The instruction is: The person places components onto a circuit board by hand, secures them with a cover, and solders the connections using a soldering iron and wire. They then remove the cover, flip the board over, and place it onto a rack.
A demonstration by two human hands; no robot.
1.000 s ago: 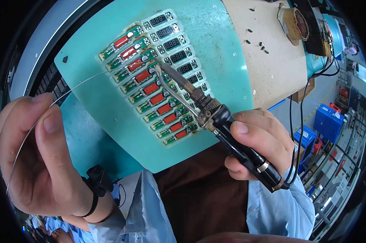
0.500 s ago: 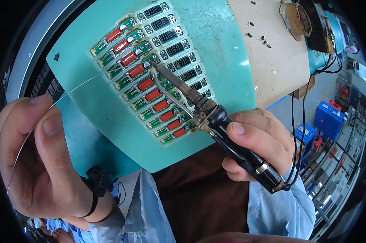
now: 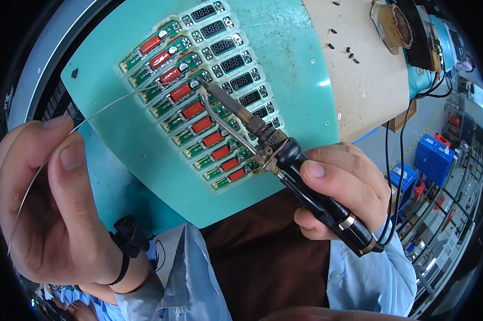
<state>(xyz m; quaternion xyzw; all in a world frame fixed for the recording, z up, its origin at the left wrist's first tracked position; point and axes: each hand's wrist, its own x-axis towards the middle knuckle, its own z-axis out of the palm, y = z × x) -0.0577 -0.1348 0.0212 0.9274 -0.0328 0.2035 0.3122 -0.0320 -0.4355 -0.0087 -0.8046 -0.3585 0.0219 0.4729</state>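
Observation:
Between thumb and forefinger, my left hand pinches a thin solder wire, which reaches across toward the middle of a row of circuit boards. My right hand grips the black handle of a soldering iron with a thin metal side tube. The iron's tip is down at one circuit board, beside its small round capacitor; whether tip and wire touch is too small to tell. Several like boards, each with a red component and a dark digit display, sit in slots of a green fixture plate.
Several small black components lie on the beige board at the right. A brown round pad in a holder stands at the far right. Black cables run from there to the iron. Blue bins and shelving are beyond.
My left hand has shifted slightly to the right and up, along with the solder wire. The iron and my right hand have barely moved.

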